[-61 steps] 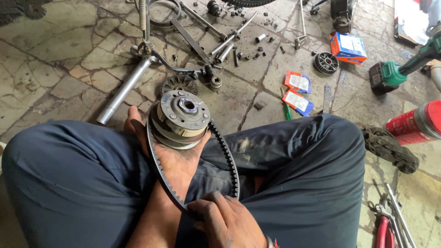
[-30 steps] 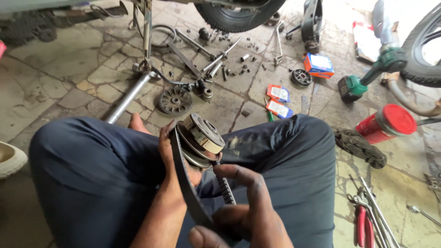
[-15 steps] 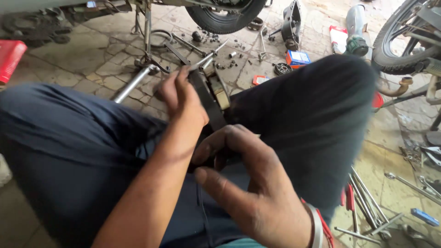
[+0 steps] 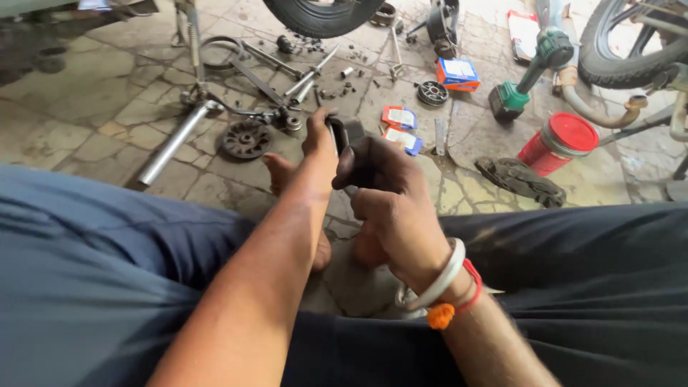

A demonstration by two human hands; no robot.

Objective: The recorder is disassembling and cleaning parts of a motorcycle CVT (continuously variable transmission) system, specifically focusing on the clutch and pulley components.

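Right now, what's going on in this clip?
A person sits on a stone floor with legs spread, working on a black belt. The left hand and right hand both grip it, held up between the knees, though what else they hold is hidden. Spread on the floor beyond are a metal tube, a toothed disc, small boxes, a red can and a tyre.

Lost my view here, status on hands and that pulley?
Left hand and right hand both gripping the belted pulley, mostly hidden. Raised between the knees. Nothing blocking.
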